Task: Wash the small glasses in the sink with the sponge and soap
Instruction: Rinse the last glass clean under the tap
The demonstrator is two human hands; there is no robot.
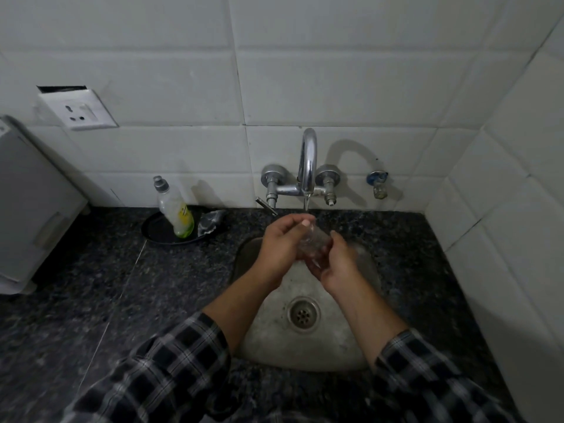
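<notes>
A small clear glass (314,241) is held over the steel sink (305,346), just below the tap spout (308,166), from which a thin stream of water falls. My left hand (282,242) grips the glass from the left, fingers curled over its top. My right hand (335,265) holds it from the right and below. The soap bottle (175,209) stands on a dark plate (152,228) at the left, with a grey crumpled sponge (210,222) beside it. No other glass is visible.
The sink drain (303,314) lies below my hands. Dark granite counter (91,285) surrounds the sink. A grey appliance (30,209) stands at the far left, a wall socket (77,109) above it. White tiled walls close in behind and at right.
</notes>
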